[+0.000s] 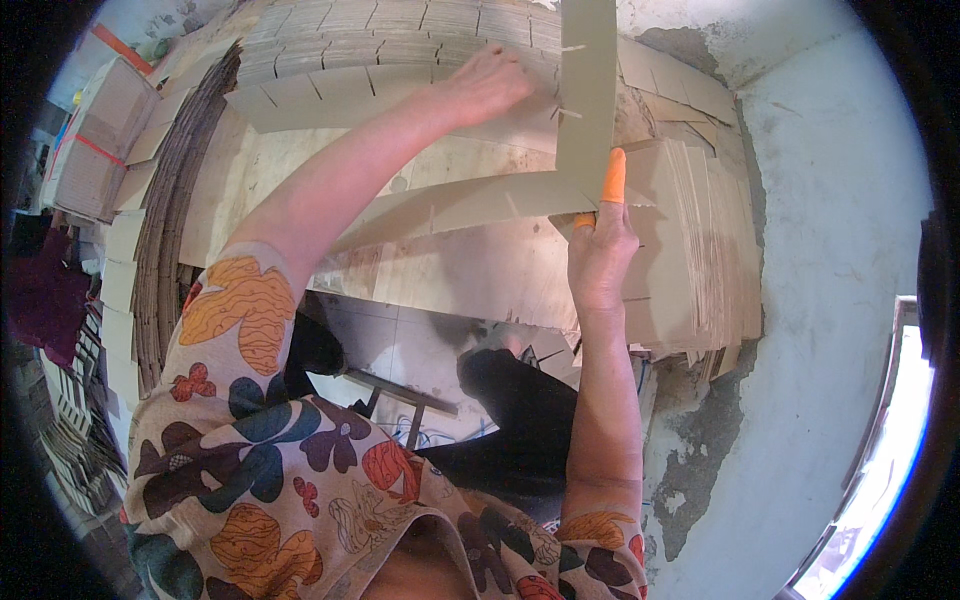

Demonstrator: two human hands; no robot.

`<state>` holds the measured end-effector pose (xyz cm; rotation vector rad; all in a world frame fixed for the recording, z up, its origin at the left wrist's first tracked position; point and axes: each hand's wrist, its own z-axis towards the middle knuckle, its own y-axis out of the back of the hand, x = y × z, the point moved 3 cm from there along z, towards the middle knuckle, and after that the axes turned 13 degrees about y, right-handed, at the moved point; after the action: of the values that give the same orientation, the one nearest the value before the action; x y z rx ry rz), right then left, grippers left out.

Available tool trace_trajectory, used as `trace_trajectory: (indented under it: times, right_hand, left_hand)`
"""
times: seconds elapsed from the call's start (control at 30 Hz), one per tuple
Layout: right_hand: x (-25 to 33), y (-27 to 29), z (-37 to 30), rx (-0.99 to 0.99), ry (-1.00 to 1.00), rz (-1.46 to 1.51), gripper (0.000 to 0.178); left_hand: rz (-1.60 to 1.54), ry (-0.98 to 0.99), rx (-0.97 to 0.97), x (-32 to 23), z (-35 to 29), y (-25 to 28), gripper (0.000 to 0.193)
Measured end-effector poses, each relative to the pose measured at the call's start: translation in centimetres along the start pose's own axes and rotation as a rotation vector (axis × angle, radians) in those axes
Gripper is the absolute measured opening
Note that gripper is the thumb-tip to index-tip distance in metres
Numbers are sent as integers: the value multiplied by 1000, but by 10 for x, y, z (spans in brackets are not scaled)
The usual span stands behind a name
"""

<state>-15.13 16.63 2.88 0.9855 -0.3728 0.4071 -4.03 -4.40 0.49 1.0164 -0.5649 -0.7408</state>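
Note:
My right hand, with orange finger covers on its thumb and a finger, grips slotted cardboard strips where two meet. One strip runs upward to the far edge; the other strip stretches left across the board. My left hand is at the back, its fingers curled in beside the right end of a slotted strip that lies in front of a row of stacked strips. What those fingers hold, if anything, is hidden.
A light wooden board is the work surface. Cardboard stacks stand on its right and left. A pale wall with peeling patches closes the right side. A white box sits at the far left. Below the board are my dark-clad legs.

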Motion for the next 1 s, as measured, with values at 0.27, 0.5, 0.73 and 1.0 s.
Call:
trace_trajectory:
  times: [0.27, 0.5, 0.73, 1.0]
  right_hand:
    - [-4, -4, -3, 28, 24, -34, 81]
    - [-15, -19, -14, 87, 36, -157, 73]
    - [-6, -7, -21, 84, -78, -41, 79]
    - [-5, -10, -27, 115, -106, -83, 79]
  left_hand:
    - [-109, 15, 22, -19, -12, 24, 13]
    - [-256, -104, -145, -45, -28, 47, 13]
    - [-954, 420, 324, -15, -8, 67, 46]
    - [-49, 342, 251, 8, 24, 2, 63]
